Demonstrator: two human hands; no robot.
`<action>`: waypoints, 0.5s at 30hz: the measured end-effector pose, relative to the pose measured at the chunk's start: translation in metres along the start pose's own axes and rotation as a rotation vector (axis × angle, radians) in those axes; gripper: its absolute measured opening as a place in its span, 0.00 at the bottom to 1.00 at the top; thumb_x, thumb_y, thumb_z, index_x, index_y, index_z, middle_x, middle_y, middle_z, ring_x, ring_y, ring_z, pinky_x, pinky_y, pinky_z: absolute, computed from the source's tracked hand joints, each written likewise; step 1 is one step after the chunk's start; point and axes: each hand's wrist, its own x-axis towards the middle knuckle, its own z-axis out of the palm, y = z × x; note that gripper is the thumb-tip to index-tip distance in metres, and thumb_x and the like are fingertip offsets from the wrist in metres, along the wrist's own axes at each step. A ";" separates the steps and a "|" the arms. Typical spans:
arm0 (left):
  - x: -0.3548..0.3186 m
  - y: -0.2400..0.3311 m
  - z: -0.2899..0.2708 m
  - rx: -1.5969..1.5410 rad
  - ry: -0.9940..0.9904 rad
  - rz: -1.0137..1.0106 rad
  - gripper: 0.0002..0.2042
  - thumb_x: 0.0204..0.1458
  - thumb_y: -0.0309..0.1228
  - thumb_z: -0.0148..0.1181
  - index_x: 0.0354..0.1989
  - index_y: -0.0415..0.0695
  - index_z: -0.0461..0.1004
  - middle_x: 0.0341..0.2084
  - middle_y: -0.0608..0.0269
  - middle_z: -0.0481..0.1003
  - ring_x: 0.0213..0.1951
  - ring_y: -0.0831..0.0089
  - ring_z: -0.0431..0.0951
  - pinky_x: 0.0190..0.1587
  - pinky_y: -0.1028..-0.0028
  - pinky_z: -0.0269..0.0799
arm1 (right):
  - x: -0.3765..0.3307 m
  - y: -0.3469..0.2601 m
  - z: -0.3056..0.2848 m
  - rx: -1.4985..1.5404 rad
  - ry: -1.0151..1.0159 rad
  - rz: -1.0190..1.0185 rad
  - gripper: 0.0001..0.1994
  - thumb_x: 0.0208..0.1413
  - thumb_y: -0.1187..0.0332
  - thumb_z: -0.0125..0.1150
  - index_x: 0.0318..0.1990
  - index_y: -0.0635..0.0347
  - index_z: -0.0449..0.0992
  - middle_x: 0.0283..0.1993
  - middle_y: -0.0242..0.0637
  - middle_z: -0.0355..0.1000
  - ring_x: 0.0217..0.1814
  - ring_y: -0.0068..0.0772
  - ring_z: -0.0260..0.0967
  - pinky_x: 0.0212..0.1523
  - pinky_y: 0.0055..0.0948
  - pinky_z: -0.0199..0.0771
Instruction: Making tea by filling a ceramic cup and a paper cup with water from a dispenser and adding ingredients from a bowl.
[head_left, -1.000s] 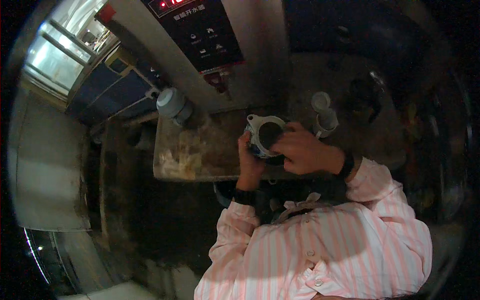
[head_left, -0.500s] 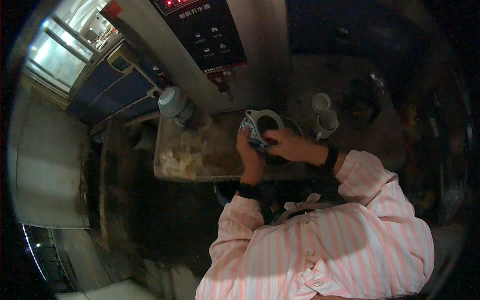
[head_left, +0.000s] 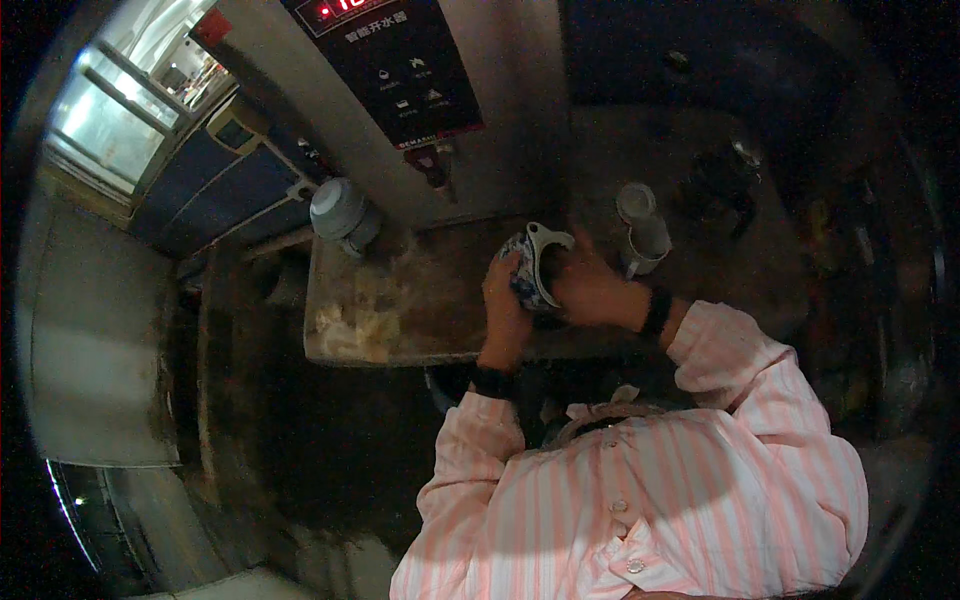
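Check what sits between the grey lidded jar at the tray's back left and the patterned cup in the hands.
Head view: only bare, wet metal tray between the grey jar and the patterned cup. The pale residue lies nearer the tray's front left.

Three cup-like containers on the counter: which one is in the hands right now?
The blue-and-white patterned cup, tilted between left hand and right hand. The grey cup and white cup stand untouched.

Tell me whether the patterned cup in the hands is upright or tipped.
Tipped. The blue-and-white cup lies on its side between the left hand and the right hand, its white rim facing right, under the water dispenser. Contents: cannot tell.
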 end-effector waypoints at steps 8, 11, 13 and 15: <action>-0.011 0.033 0.020 -0.561 0.039 -0.355 0.18 0.53 0.43 0.48 0.45 0.43 0.69 0.39 0.61 0.73 0.43 0.66 0.73 0.47 0.66 0.68 | 0.000 0.000 -0.003 0.262 0.222 -0.010 0.22 0.37 0.60 0.60 0.42 0.59 0.71 0.46 0.46 0.67 0.49 0.47 0.65 0.49 0.56 0.56; -0.012 0.021 0.014 -0.578 0.054 -0.394 0.16 0.52 0.41 0.50 0.42 0.43 0.69 0.36 0.64 0.72 0.40 0.71 0.73 0.45 0.70 0.68 | 0.006 0.000 -0.005 0.249 0.081 0.045 0.23 0.35 0.60 0.60 0.43 0.60 0.70 0.48 0.46 0.66 0.49 0.48 0.64 0.48 0.55 0.58; -0.012 0.020 0.015 -0.544 0.089 -0.359 0.16 0.52 0.41 0.50 0.42 0.42 0.69 0.36 0.64 0.72 0.40 0.71 0.73 0.44 0.70 0.68 | 0.006 -0.001 0.004 0.162 0.038 0.069 0.23 0.35 0.61 0.61 0.43 0.59 0.70 0.48 0.46 0.66 0.49 0.49 0.64 0.48 0.54 0.59; -0.012 0.024 0.016 -0.539 0.082 -0.350 0.17 0.53 0.42 0.48 0.43 0.42 0.69 0.37 0.64 0.73 0.41 0.70 0.73 0.45 0.69 0.68 | 0.008 -0.002 0.006 0.136 -0.098 0.085 0.23 0.35 0.61 0.61 0.43 0.59 0.70 0.48 0.46 0.66 0.50 0.49 0.63 0.47 0.53 0.59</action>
